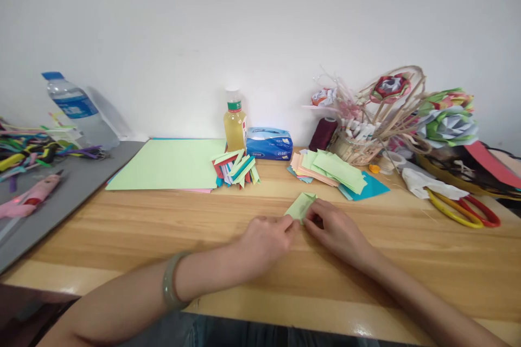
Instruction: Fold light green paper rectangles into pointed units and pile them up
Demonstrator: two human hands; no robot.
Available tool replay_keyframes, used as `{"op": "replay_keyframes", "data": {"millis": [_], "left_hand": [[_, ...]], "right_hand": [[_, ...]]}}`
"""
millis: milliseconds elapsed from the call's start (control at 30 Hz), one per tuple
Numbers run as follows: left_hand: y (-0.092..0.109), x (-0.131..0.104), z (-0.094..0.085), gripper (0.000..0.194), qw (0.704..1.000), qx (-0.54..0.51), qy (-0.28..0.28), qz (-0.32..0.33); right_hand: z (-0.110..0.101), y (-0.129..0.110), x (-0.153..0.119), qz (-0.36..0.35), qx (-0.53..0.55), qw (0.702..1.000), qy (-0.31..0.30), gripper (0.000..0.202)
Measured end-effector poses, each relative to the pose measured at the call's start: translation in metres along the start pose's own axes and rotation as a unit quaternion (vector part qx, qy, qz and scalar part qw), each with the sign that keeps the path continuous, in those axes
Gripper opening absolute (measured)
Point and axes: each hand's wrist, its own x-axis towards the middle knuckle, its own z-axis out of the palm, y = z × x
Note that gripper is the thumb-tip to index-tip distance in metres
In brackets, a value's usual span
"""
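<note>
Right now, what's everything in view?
Wall: 1, white, back
Table: 1, brown, centre
Mat: 1, grey, left
Stems pile: 1, mixed, left
Tool: 1, pink, on mat
Water bottle: 1, clear, left
Large sheets: stack, green-topped, left
Drink bottle: 1, yellow, at wall
Tissue pack: 1, blue, centre
Folded papers: several, mixed, centre
Paper slips: pile, mixed, right
Spool: 1, maroon, back
Paper flowers: several, mixed, back right
Scissor handles: several, yellow/red, right
Small paper: 1, green, between hands
Bangle: 1, green, left wrist
Left hand: 1, bare, at paper
Right hand: 1, bare, at paper
</note>
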Motion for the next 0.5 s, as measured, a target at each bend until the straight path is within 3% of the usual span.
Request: {"op": "replay_keyframes", "data": {"millis": [500], "left_hand": [[-0.0044, 0.0025, -0.0001, 0.029, 0.999, -0.01, 0.005, -0.03]], "right_hand": [[0.0005, 0.0079, -0.0089, -0.034, 0.049, 0.998, 0.022, 0.009]]}}
